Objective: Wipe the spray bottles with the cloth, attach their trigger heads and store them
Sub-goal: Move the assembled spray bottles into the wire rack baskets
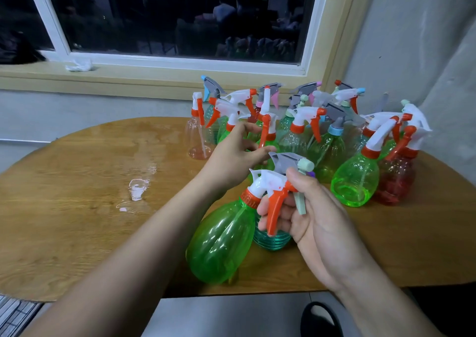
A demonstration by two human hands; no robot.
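Observation:
My right hand [311,215] grips two bottles by their trigger heads above the table's near edge. One is a green spray bottle [219,244] with a white and orange head, tilted to the lower left. The other is a teal spray bottle [270,241] with a grey and mint head, mostly hidden behind the hand. My left hand [231,156] reaches out, fingers spread, towards the crowd of spray bottles [296,128] at the back right of the table; it holds nothing. A crumpled white cloth [78,65] lies on the window sill.
The round wooden table [77,208] has a wet puddle [137,190] left of centre. A clear pinkish bottle [197,133] stands at the left end of the group. A grey wall rises at the right. A dark shoe [319,321] shows below the table edge.

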